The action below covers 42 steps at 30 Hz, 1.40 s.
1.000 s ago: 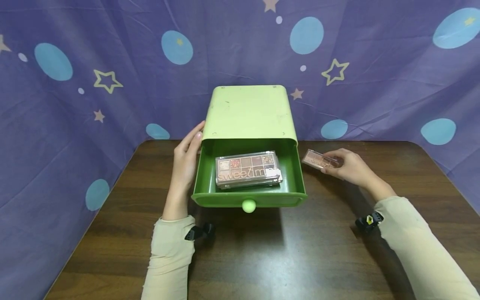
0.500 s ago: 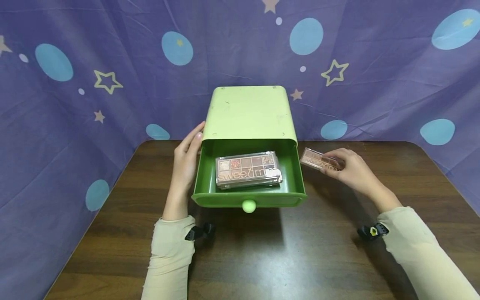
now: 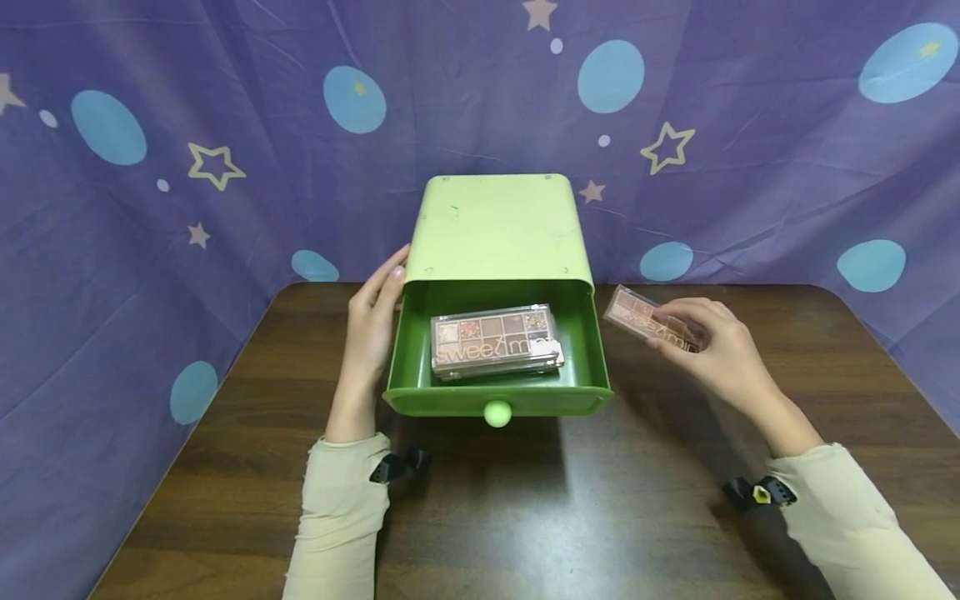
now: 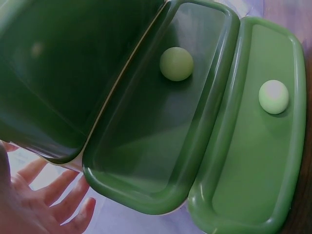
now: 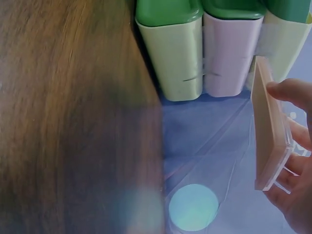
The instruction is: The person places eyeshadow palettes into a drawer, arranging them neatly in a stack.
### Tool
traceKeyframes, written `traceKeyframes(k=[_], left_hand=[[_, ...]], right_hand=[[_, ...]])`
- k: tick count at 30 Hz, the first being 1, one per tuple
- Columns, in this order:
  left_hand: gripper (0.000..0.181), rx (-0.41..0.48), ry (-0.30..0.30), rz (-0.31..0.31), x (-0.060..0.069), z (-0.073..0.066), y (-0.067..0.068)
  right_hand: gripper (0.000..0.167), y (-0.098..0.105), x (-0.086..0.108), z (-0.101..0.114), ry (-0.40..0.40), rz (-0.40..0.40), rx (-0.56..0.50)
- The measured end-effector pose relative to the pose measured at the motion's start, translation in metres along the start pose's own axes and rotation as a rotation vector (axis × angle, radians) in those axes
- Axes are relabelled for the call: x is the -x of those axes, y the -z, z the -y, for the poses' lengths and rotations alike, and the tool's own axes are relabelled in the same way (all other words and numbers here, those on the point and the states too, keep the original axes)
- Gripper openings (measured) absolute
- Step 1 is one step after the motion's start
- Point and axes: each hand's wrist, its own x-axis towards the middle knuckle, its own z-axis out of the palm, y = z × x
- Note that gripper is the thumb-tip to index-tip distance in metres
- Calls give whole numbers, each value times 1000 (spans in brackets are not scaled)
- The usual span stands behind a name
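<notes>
A small drawer cabinet (image 3: 498,225) with a light green top stands on the table. Its top green drawer (image 3: 442,402) is pulled out, with an eyeshadow palette (image 3: 491,340) lying inside, apparently on another one. My left hand (image 3: 369,329) rests its fingers against the cabinet's left side; the left wrist view shows those fingers (image 4: 53,192) spread and partly behind the cabinet. Right of the drawer, my right hand (image 3: 723,350) pinches a second clear-lidded eyeshadow palette (image 3: 637,312) between thumb and fingers, above the table. The right wrist view shows this palette's plain back edge-on.
Two lower drawers carry round knobs (image 4: 176,64) in the left wrist view. From the right, stacked cabinet sections show, including a pink section (image 5: 226,56). A purple curtain (image 3: 495,108) hangs behind the wooden table (image 3: 480,517).
My right hand draws slightly right and nearer me with the palette, which tilts more and shows more of its lid. My left hand, the cabinet and the drawer stay put.
</notes>
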Motion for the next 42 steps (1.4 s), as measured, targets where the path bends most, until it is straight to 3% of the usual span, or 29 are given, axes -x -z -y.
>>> traceKeyframes(k=[17,22,28,42], left_hand=[[40,-3,0,-2,0,0,0],[40,-5,-5,0,0,0,0],[41,-15,-5,4,0,0,1],[41,-5,-2,2,0,0,1]], right_hand=[[48,14,8,35,105,-199,-142],[45,20,10,50,114,-194,-152],[37,24,9,86,144,-206,-216],[30,14,-1,130,292,-158,-348]])
